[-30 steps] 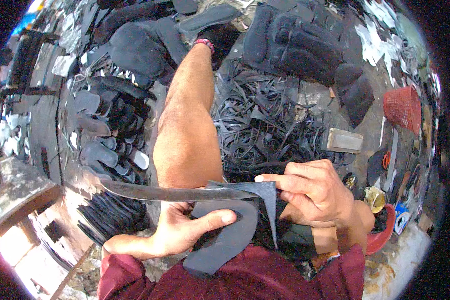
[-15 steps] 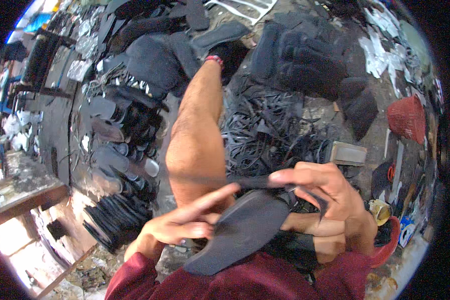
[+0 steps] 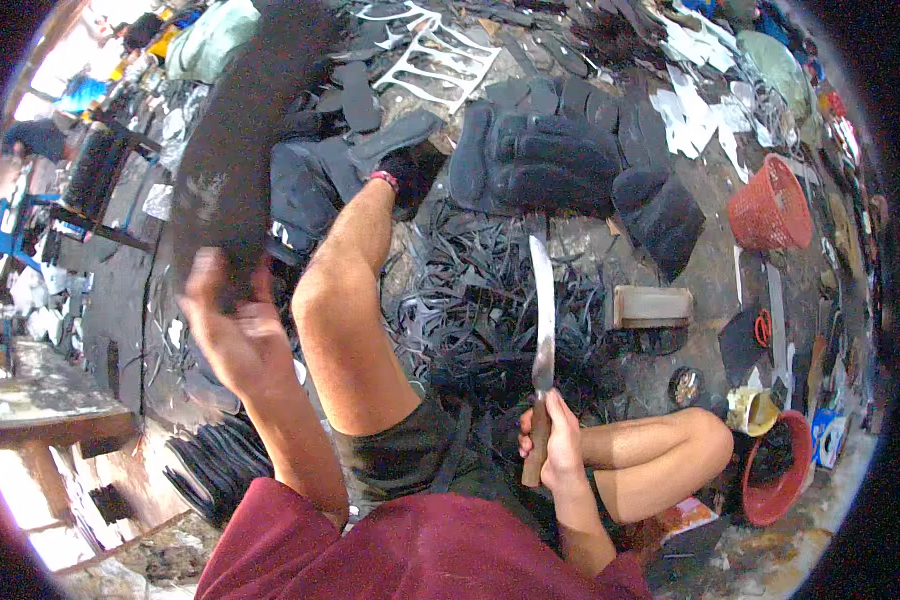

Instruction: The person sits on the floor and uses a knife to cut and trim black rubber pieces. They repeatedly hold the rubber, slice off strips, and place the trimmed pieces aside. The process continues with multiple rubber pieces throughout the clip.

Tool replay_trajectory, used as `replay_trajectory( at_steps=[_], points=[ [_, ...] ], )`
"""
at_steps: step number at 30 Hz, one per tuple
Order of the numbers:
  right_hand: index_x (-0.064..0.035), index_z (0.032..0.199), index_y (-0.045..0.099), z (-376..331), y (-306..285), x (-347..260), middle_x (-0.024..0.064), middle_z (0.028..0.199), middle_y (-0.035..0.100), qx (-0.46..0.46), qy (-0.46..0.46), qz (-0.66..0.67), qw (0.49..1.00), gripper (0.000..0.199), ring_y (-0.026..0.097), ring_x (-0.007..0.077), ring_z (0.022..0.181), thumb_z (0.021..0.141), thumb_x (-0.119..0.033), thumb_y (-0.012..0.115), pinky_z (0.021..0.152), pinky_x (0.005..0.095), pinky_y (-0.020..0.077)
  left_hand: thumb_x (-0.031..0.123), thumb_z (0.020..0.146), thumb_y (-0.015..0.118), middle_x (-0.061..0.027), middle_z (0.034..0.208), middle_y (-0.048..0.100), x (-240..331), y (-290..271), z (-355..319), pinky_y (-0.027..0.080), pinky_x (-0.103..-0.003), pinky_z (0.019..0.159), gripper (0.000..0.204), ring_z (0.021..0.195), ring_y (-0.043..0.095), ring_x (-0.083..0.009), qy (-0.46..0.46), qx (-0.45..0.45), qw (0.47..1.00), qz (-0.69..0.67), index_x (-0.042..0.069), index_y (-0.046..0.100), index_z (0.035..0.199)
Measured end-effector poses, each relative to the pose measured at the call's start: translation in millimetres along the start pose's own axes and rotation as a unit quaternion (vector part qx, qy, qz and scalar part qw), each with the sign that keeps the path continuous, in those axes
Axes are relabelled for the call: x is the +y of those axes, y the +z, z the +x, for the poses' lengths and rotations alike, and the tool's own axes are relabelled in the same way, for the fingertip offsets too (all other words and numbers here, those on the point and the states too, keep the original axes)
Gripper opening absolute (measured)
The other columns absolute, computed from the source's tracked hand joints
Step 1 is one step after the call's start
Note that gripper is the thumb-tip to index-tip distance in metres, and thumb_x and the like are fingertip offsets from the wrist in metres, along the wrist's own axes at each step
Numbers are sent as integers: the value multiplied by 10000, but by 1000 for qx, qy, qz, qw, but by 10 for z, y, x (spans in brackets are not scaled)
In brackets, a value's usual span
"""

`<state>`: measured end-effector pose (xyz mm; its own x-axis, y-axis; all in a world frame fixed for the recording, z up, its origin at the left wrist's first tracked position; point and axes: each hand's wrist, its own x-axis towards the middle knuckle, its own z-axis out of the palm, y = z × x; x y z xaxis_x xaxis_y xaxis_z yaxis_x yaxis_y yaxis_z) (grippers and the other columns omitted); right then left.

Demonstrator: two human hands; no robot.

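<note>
A grey, scrap-littered workshop floor [image 3: 710,355] is spread around a seated person in a maroon shirt [image 3: 430,550], whose bare left leg [image 3: 345,300] is stretched forward. A broad heap of thin black strips [image 3: 480,290] is spread across the middle, and black padded, moulded pieces [image 3: 560,150] are laid beyond it. A long, dark, flexible sheet [image 3: 230,150] is held up at the upper left, its lower end gripped between the thumb and fingers of the blurred left hand [image 3: 238,325]. Pale marks are seen on its face, too indistinct to be made out.

At the left edge, a worn brown wooden table [image 3: 60,430] is seen, with a stack of thin black pieces [image 3: 215,470] set near it. White scraps [image 3: 690,120] are scattered at the upper right. A red mesh basket [image 3: 775,205] is placed on the right, with a round red tub [image 3: 770,510] nearer the person. Beside the tub is a blue-and-white package [image 3: 827,435], its markings too small to be read. A curved steel knife with a brown handle [image 3: 544,350] is held blade-outward over the strips, its handle wrapped by the right hand's closed fingers [image 3: 564,430]. A pale rectangular block [image 3: 653,306] is set right of the blade.
</note>
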<state>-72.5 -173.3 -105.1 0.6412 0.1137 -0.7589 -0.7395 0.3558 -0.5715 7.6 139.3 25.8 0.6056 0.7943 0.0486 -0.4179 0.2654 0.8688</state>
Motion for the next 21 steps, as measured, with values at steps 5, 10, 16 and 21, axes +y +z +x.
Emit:
replay_trajectory(
  at_steps=[5,10,16,21],
  points=[
    [-45,1436,454,-151,-119,133,48,753,548,25,-390,-258,883,457,538,173,630,1032,-260,457,584,295,470,181,861,705,-91,1022,709,-378,-54,-559,565,-354,831,280,888,690,-225,-289,-36,956,-27,17,660,1084],
    [-45,1296,608,-409,-41,-154,114,791,573,-59,-487,-350,798,361,551,263,685,954,-152,563,621,376,455,174,858,707,-86,1078,672,-406,77,-758,543,-350,877,390,962,659,-225,-236,-65,967,-70,38,592,1205],
    [-82,1236,661,-428,-155,-174,122,794,599,-51,-490,-379,783,334,575,288,685,910,-110,598,617,384,472,188,795,713,-75,1159,572,-278,277,-877,522,-384,911,657,1026,607,-239,-231,-108,967,-3,66,407,1363],
    [-91,1235,666,-425,-107,-211,108,780,595,-65,-479,-394,782,353,568,272,651,886,-94,612,586,375,466,117,708,763,-110,1139,578,-262,217,-871,528,-394,911,647,1026,610,-259,-246,-103,964,-15,5,480,1279]
  ],
)
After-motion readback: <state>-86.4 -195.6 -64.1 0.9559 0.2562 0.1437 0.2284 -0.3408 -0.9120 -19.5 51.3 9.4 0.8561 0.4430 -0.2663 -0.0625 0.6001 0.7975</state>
